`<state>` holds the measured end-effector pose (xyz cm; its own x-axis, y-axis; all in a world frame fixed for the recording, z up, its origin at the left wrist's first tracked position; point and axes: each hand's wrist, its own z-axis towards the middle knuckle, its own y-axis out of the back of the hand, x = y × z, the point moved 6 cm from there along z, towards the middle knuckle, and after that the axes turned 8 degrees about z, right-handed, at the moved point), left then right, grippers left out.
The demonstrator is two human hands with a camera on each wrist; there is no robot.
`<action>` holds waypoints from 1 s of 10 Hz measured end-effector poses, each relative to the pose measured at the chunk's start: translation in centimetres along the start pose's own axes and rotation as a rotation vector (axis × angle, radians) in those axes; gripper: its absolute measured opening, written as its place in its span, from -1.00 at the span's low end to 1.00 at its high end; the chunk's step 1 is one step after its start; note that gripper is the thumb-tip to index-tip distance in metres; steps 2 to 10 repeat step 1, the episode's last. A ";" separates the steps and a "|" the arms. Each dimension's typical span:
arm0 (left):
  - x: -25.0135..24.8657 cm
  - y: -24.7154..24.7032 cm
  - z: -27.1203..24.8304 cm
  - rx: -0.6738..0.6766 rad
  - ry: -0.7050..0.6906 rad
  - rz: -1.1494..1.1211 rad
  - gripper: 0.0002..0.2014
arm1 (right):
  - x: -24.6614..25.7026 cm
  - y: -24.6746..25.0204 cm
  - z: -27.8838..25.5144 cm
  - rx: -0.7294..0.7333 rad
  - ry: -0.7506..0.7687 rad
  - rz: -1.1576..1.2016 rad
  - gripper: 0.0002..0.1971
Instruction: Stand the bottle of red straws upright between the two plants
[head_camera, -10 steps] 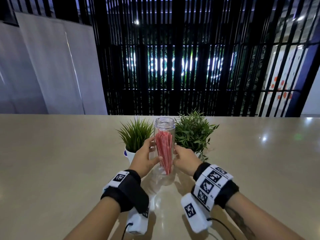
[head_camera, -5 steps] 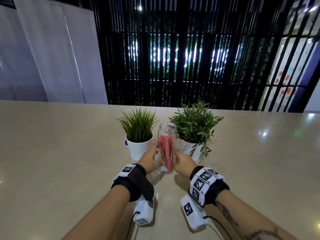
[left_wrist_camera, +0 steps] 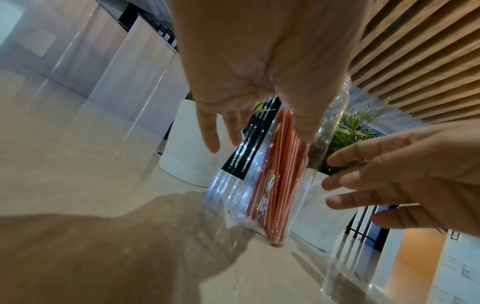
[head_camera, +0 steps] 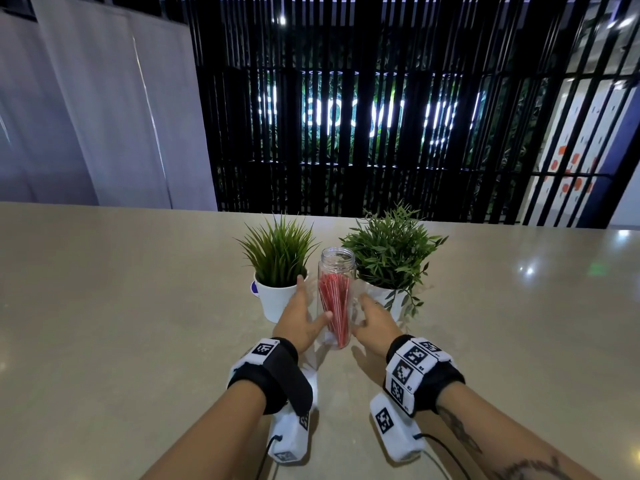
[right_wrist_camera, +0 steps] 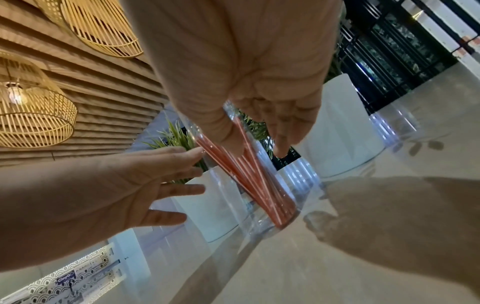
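A clear plastic bottle (head_camera: 337,268) of red straws (head_camera: 334,306) stands upright on the beige table (head_camera: 121,323). It is between a grassy plant (head_camera: 278,252) in a white pot on the left and a leafy plant (head_camera: 391,258) in a white pot on the right. My left hand (head_camera: 304,306) flanks the bottle's left side with straight, spread fingers and its thumb across the bottle's front. My right hand (head_camera: 372,315) is by its right side, fingers straight. In the left wrist view the bottle (left_wrist_camera: 272,185) sits between both hands. The right wrist view shows the bottle (right_wrist_camera: 259,185) likewise.
The two white pots (head_camera: 273,303) stand close on either side of the bottle, and the right plant's leaves hang toward my right hand. A black slatted screen (head_camera: 346,116) rises behind the table's far edge. Bare tabletop spreads to the left and right.
The bottle went forward and down from held in front of the plants to standing between them. Both hands changed from gripping it to straight, spread fingers beside it.
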<state>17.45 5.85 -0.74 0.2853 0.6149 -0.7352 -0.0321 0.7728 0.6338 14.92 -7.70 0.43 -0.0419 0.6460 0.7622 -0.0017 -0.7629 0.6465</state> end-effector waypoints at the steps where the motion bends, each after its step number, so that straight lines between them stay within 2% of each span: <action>1: 1.1 1.0 -1.1 -0.169 0.117 0.031 -0.42 | -0.9 1.5 0.1 -0.149 -0.018 -0.025 -0.69; 10: 1.1 1.0 -1.1 -0.169 0.117 0.031 -0.42 | -0.9 1.5 0.1 -0.149 -0.018 -0.025 -0.69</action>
